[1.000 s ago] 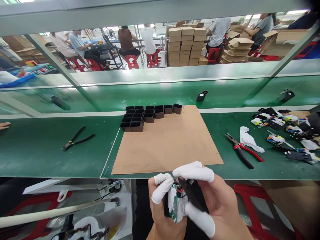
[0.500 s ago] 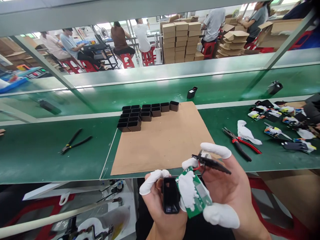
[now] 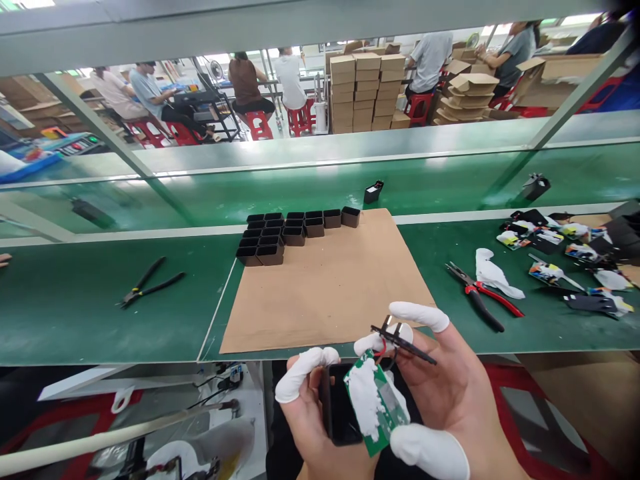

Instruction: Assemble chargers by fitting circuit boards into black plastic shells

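My left hand [image 3: 313, 407], white cots on its fingertips, is wrapped round an open black plastic case [image 3: 341, 417] just in front of the bench edge. A green circuit board [image 3: 375, 403] smeared with white paste is in my right hand [image 3: 450, 393], thumb at its lower edge. It tilts over the right side of the case and partly hides the opening. Red and black wires [image 3: 384, 347] run from the board to a black plate with metal pins [image 3: 407, 345], which lies among the right fingers. White cots cover the fingertips here too.
Several open black cases [image 3: 270, 237] stand in rows on a cardboard sheet [image 3: 320, 293]. Cutters [image 3: 145, 285] lie left; red-handled pliers [image 3: 477, 293], a white cloth-like scrap [image 3: 495, 273] and a heap of boards and black parts [image 3: 575, 247] lie right. A metal frame [image 3: 320, 150] crosses behind.
The board and pin plate have shifted slightly left and down, closer over the case. The right hand has moved left with them; both hands keep their hold.
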`<state>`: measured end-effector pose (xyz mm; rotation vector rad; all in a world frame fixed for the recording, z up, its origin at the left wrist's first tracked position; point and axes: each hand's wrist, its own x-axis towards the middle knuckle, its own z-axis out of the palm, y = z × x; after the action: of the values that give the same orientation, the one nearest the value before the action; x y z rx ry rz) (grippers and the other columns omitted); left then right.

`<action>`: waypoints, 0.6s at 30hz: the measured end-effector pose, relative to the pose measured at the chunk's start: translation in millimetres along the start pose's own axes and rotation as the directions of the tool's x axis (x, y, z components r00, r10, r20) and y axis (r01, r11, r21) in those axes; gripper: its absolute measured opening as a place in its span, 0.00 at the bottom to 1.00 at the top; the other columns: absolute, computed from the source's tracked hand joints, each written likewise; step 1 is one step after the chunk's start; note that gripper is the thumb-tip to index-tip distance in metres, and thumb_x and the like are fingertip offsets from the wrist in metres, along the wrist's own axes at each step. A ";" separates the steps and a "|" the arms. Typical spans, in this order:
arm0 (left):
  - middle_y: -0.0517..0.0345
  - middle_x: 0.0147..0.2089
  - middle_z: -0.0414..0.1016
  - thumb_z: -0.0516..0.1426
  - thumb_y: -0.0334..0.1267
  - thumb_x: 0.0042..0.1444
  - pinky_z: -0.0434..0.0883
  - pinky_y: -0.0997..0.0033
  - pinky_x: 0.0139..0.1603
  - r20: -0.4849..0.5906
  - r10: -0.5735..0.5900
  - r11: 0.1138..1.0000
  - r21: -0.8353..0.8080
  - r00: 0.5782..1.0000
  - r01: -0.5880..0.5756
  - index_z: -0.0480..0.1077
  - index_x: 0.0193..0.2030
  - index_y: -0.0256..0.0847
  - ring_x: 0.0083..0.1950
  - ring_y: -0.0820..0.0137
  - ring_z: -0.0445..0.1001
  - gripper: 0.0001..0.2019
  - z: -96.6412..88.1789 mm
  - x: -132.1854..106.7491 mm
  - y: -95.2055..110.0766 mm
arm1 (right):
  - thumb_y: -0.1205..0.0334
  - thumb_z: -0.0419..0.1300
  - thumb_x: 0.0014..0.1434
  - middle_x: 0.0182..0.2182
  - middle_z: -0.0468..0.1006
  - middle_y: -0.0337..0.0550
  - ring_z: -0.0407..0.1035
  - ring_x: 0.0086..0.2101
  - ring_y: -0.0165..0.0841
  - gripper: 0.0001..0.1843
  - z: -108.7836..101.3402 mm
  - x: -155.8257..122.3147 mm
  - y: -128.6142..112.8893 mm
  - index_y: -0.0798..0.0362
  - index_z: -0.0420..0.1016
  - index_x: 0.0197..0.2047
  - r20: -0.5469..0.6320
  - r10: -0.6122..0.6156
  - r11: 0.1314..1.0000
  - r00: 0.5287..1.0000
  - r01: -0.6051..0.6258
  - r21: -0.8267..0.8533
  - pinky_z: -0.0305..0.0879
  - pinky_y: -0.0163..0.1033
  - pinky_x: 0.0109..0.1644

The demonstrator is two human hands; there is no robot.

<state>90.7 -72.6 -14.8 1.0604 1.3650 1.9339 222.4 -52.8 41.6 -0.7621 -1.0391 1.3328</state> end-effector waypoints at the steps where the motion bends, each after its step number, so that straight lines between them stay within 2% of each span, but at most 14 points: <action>1: 0.53 0.47 0.77 0.77 0.45 0.50 0.84 0.63 0.43 0.036 -0.011 1.000 -0.027 0.999 0.012 0.74 0.52 0.46 0.43 0.63 0.82 0.26 -7.1 3.9 -7.1 | 0.48 0.83 0.53 0.46 0.86 0.47 0.85 0.48 0.51 0.43 0.4 -1.8 0.8 0.38 0.72 0.68 -0.006 -0.002 1.000 1.000 0.002 -0.012 0.85 0.52 0.52; 4: 0.54 0.40 0.80 0.79 0.48 0.46 0.85 0.63 0.36 0.090 -0.135 0.989 -0.046 0.987 0.139 0.76 0.43 0.44 0.37 0.62 0.84 0.23 -24.1 16.5 -25.9 | 0.48 0.83 0.52 0.51 0.85 0.51 0.84 0.51 0.52 0.45 -0.4 -8.4 5.3 0.39 0.71 0.69 -0.019 0.004 0.998 1.000 -0.006 -0.067 0.83 0.57 0.58; 7: 0.57 0.32 0.78 0.72 0.54 0.57 0.84 0.65 0.32 0.021 -0.238 0.971 0.003 0.971 0.238 0.75 0.35 0.44 0.32 0.64 0.82 0.18 -27.6 23.9 -32.9 | 0.50 0.83 0.52 0.52 0.85 0.53 0.84 0.51 0.54 0.46 -2.1 -14.0 11.0 0.40 0.70 0.70 -0.024 -0.002 0.993 1.000 -0.001 -0.122 0.84 0.58 0.56; 10: 0.57 0.31 0.76 0.69 0.56 0.61 0.83 0.65 0.33 -0.010 -0.239 0.971 0.027 0.971 0.239 0.73 0.35 0.45 0.33 0.64 0.80 0.18 -24.9 25.6 -32.4 | 0.53 0.84 0.51 0.53 0.84 0.54 0.84 0.52 0.53 0.48 -3.0 -16.8 14.3 0.40 0.69 0.70 -0.032 -0.010 0.987 0.999 0.005 -0.158 0.84 0.56 0.56; 14: 0.60 0.30 0.74 0.74 0.59 0.51 0.81 0.63 0.32 0.036 -0.257 0.966 0.039 0.966 0.255 0.70 0.34 0.47 0.32 0.63 0.78 0.23 -30.7 30.3 -37.4 | 0.53 0.88 0.44 0.53 0.84 0.53 0.83 0.53 0.54 0.53 -2.0 -17.6 13.9 0.39 0.70 0.69 -0.010 -0.004 0.982 1.000 0.002 -0.189 0.83 0.57 0.58; 18: 0.62 0.30 0.73 0.80 0.61 0.35 0.81 0.62 0.32 0.055 -0.210 0.977 0.054 0.976 0.207 0.69 0.36 0.48 0.31 0.63 0.78 0.32 -39.7 32.2 -49.5 | 0.50 0.87 0.46 0.55 0.84 0.51 0.84 0.53 0.51 0.52 1.8 -17.8 10.8 0.36 0.69 0.70 0.005 -0.006 0.983 1.000 0.006 -0.186 0.83 0.53 0.59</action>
<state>39.3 -50.8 -59.0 0.9480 1.4351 1.7119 217.5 -69.2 29.6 -0.8942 -1.1805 1.2444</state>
